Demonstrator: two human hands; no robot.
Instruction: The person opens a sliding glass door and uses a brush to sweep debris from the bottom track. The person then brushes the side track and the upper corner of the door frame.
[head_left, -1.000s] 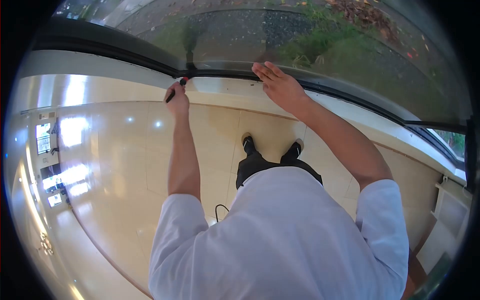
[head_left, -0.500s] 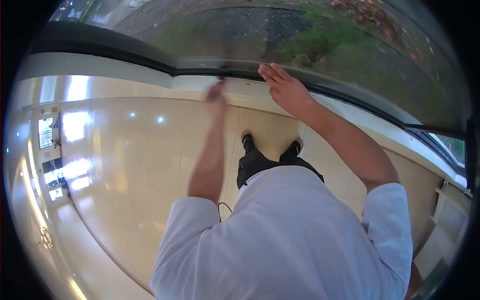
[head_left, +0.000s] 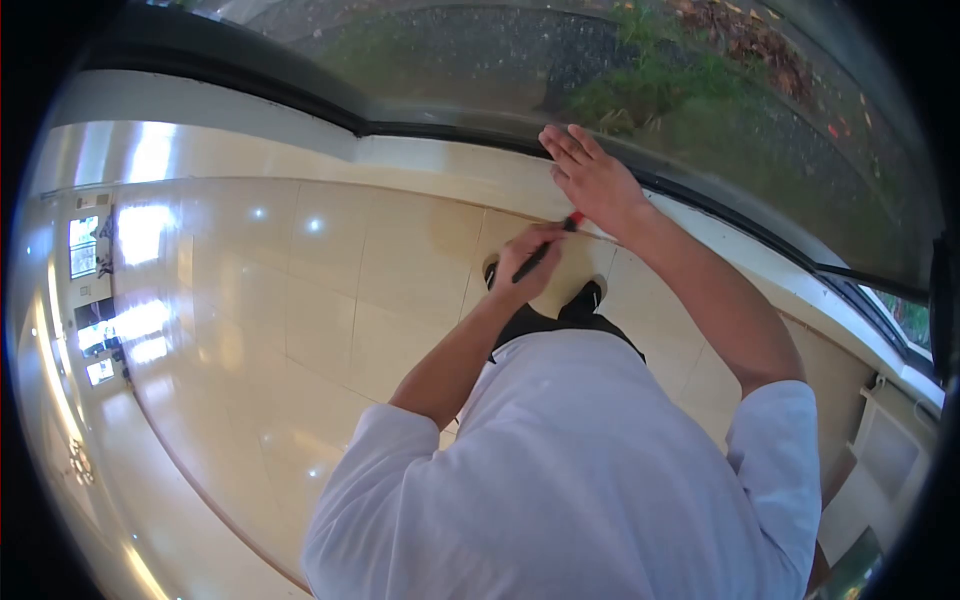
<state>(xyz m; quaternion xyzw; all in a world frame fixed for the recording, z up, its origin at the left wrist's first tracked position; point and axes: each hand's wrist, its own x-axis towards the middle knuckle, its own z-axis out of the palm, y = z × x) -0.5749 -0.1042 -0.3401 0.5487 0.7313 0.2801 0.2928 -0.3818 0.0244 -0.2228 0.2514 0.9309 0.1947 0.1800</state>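
My left hand is closed around a slim tool with a black handle and a red part near its front; its far end lies close to my right hand, and I cannot make out its kind. Fingers stretched out, my right hand rests at the lower edge of a large window pane, by the black frame strip. My left hand is below the white sill, above my feet.
Shiny beige floor tiles spread out to the left. At the right stands a white object near the wall. Through the glass, grass and dark ground show. A dark shoe is beneath my arms.
My left hand has come down and right, from the window frame to beside my right hand, and the tool now shows clearly. My right hand has shifted slightly right.
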